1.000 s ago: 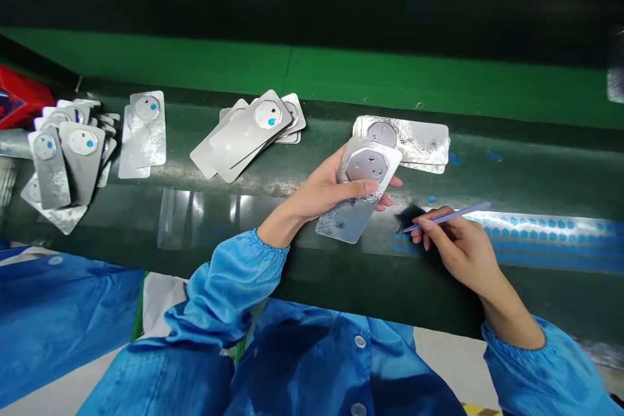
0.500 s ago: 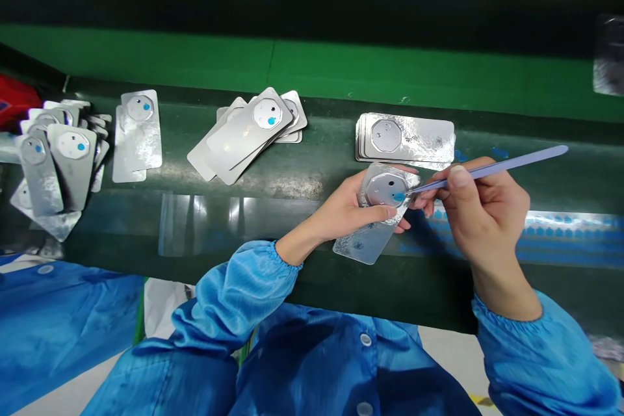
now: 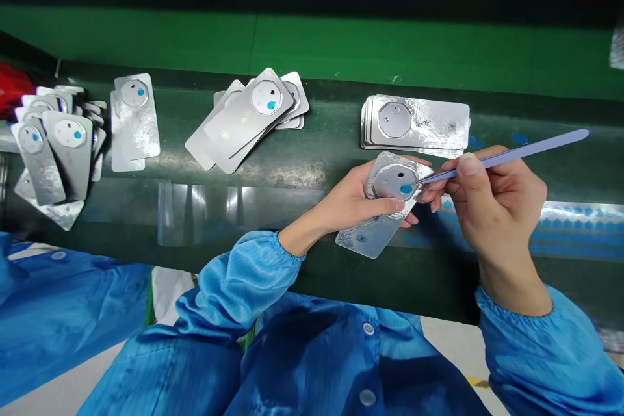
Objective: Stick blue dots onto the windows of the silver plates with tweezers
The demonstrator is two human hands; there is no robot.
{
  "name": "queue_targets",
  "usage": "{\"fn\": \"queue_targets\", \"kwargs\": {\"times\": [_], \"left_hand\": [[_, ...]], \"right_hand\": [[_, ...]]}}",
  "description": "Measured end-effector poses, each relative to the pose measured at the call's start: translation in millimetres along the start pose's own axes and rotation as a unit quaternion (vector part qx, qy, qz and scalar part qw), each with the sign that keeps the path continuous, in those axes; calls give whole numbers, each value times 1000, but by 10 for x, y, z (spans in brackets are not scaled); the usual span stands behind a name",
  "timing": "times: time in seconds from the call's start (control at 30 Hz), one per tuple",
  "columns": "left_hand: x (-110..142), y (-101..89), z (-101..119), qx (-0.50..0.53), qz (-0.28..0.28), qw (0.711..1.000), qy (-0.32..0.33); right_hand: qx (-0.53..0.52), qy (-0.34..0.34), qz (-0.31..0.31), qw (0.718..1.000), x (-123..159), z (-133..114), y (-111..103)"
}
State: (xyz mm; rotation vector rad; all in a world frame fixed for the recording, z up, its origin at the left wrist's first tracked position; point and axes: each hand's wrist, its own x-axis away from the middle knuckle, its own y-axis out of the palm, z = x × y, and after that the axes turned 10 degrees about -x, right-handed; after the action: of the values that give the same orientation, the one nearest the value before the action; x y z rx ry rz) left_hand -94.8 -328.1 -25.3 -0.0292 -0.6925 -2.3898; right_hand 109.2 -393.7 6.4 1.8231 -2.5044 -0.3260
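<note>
My left hand (image 3: pixel 351 203) is closed around a silvery metal plate (image 3: pixel 366 237), tilted, with its thumb on the face. Within the plate's round recess are a dark hole and a blue dot (image 3: pixel 406 188). Pinched in my right hand (image 3: pixel 502 201) are lilac tweezers (image 3: pixel 526 148), their tips at the recess edge beside the blue dot. Whether the tips touch the dot, I cannot tell. Just beyond my hands lies a stack of similar plates (image 3: pixel 439 122); its top plate shows no blue dot.
Fanned plates (image 3: pixel 244 127) with blue dots lie left of centre on the green bench (image 3: pixel 322 94). Farther left are two overlapping plates (image 3: pixel 139 123) and a larger heap (image 3: pixel 68 156). A clear strip with blue dots (image 3: pixel 575 227) runs along the right. Another person's blue sleeve (image 3: pixel 73 312) shows at lower left.
The view has shifted slightly, so the bench items sit a little higher. My hands hold the same plate and tweezers, with the tips still close to the blue dot.
</note>
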Motion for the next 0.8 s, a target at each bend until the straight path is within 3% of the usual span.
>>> {"fn": "queue_targets", "kwargs": {"times": [0.8], "left_hand": [[-5, 17, -8, -18, 16, 1000, 3]], "right_hand": [[41, 9, -12, 999, 13, -31, 25]]}}
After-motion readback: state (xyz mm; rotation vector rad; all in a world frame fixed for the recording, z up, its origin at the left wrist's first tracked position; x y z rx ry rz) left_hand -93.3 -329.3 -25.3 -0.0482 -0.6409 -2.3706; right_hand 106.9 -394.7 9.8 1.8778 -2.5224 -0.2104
